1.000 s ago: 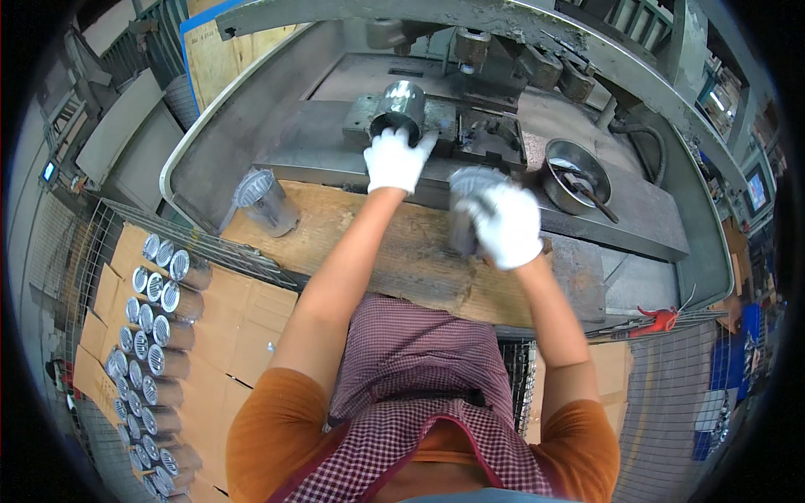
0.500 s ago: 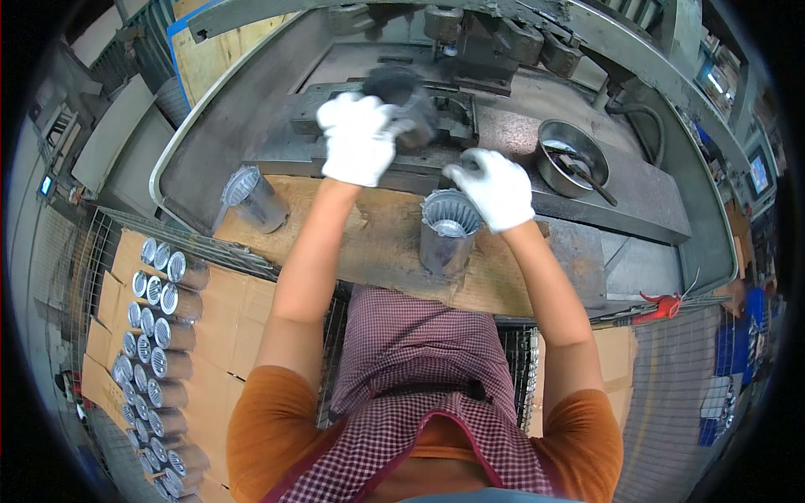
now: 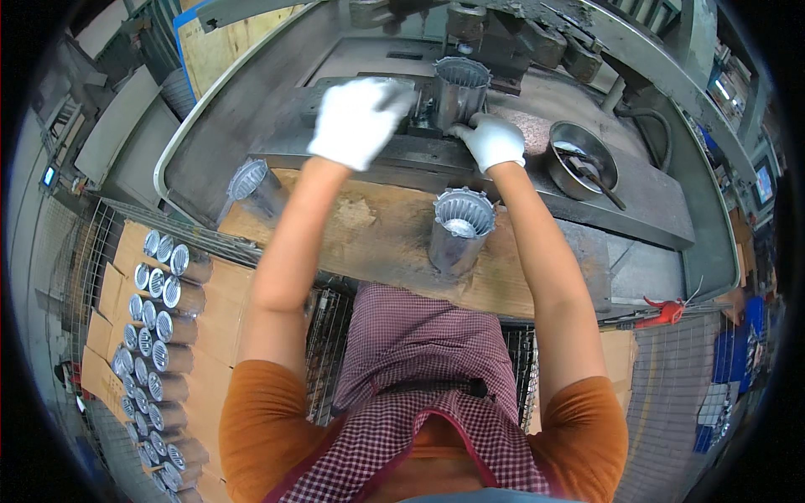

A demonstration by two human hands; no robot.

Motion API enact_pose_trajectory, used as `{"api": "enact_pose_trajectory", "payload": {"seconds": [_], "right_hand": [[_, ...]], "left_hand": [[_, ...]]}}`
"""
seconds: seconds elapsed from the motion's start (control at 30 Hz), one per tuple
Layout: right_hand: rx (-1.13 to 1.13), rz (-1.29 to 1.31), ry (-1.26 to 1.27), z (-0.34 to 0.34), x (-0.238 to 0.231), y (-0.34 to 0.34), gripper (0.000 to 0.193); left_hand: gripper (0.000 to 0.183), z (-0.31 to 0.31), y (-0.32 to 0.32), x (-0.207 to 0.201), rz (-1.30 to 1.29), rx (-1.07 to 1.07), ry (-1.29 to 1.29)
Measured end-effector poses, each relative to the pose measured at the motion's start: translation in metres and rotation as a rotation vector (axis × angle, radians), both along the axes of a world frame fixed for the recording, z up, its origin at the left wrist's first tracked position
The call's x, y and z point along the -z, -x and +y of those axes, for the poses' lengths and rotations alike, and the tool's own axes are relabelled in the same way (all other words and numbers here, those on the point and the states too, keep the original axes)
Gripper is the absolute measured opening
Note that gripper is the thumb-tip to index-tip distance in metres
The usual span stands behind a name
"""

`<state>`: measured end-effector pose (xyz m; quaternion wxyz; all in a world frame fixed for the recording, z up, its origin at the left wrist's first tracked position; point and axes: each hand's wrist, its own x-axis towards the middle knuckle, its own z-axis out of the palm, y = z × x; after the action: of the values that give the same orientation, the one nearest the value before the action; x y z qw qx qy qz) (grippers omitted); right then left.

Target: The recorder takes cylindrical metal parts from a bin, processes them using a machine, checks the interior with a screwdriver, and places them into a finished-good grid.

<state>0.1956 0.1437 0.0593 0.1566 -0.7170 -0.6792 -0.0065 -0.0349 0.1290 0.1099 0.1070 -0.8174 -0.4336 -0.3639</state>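
Note:
A ribbed grey metal cylinder (image 3: 460, 88) stands upright in the fixture (image 3: 423, 117) of the machine bed. At its lower right side is my right hand (image 3: 493, 142), white-gloved, thumb and fingers apart; I cannot tell whether they press on the cylinder or the fixture. My left hand (image 3: 356, 121), also gloved, hovers over the left part of the fixture, away from the cylinder, its fingers smeared by motion. A second ribbed cylinder (image 3: 457, 247), pale inside, stands on the cardboard (image 3: 352, 210) in front of me. Another cylinder (image 3: 258, 191) tilts at the cardboard's left end, beside my left forearm.
To the right, a steel bowl (image 3: 579, 183) holds dark-handled tools. Several finished-looking cylinders (image 3: 172, 359) lie in rows on cardboard at the lower left. A red-handled tool (image 3: 662, 312) sits at the tray's right front edge. Machine parts (image 3: 545, 42) overhang the back.
The cylinder that was in my left hand now stands in the fixture, and that hand has come off it. My right hand has moved forward from the near cylinder to the fixture.

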Motion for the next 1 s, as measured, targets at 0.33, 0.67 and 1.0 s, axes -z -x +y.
{"api": "enact_pose_trajectory", "payload": {"seconds": [0.33, 0.67, 1.0], "right_hand": [[-0.016, -0.108, -0.041, 0.001, 0.007, 0.016, 0.045], [0.042, 0.115, -0.425, -0.150, 0.006, -0.081, 0.031], [0.683, 0.131, -0.388, -0.305, 0.050, -0.257, 0.039]], "left_hand": [[0.082, -0.037, 0.179, 0.030, 0.278, -0.667, 0.735], [0.025, -0.022, 0.183, 0.076, -1.513, -0.117, 0.768], [0.047, 0.050, 0.035, 0.060, -0.857, -0.221, 0.532]]}}
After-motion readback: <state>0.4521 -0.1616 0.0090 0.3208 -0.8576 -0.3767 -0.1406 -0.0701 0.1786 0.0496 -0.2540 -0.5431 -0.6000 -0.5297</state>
